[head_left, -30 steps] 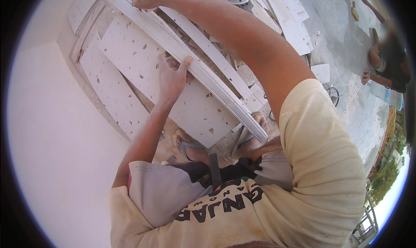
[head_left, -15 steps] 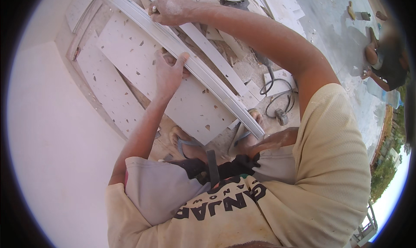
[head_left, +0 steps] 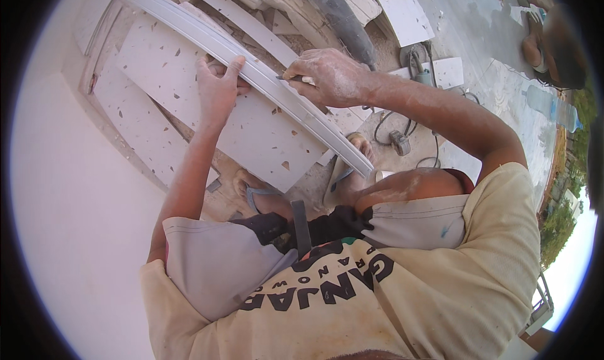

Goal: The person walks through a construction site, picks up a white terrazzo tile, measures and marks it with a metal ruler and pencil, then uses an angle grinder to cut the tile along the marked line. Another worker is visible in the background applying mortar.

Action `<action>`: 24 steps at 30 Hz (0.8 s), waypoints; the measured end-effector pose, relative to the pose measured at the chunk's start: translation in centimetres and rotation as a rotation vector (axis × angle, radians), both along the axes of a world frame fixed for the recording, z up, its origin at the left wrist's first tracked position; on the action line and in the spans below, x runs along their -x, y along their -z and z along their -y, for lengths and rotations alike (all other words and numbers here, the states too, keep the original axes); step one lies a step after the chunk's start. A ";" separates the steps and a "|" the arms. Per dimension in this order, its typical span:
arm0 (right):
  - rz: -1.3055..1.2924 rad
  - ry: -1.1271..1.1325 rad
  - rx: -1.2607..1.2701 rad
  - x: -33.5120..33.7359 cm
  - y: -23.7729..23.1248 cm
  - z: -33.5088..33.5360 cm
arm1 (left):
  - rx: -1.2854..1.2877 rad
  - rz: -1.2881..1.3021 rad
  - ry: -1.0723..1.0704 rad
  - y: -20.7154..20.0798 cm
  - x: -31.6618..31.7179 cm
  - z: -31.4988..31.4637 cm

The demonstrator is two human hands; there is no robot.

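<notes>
White grooved strip [head_left: 314,126] slants over a fragment-strewn panel [head_left: 251,136].
Left hand [head_left: 218,90] has its grip around the strip; right hand [head_left: 333,78] pinches a small dark-tipped tool [head_left: 281,77] at the strip's edge.

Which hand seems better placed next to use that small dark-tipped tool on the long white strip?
Probably the right hand: it pinches the tool, tip at the strip, while the left hand holds the strip's left edge.

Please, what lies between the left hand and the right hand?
In the head view, a long grooved white strip lies between the left hand and the right hand, with the dark-tipped small tool that the latter holds.
</notes>
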State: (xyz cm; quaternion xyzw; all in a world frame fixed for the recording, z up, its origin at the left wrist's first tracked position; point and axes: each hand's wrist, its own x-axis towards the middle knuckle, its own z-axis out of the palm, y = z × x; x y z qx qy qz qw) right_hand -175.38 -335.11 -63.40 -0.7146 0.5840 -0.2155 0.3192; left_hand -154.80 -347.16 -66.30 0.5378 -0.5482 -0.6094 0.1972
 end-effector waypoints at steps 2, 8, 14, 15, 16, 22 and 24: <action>-0.010 0.019 -0.057 0.2 -0.6 -1.7 | -0.006 -0.001 0.020 0.2 -0.2 0.1; 0.032 0.064 -0.286 1.0 -1.4 -1.0 | -0.023 0.011 0.035 -0.2 0.2 0.0; -0.074 0.053 -0.128 -0.1 0.7 6.4 | -0.004 -0.006 0.021 -0.6 0.1 -0.1; -0.083 0.062 -0.132 -0.2 0.1 7.6 | -0.007 -0.005 0.024 -0.4 0.0 0.0; -0.093 0.070 -0.135 -0.5 0.1 8.6 | -0.009 0.003 0.023 -0.1 -0.2 0.1; -0.001 0.170 0.023 -1.7 1.1 12.7 | -0.027 0.021 0.005 -0.9 0.3 -0.1; -0.024 0.172 0.037 -1.8 1.1 13.0 | -0.028 0.020 0.012 -0.8 0.5 -0.1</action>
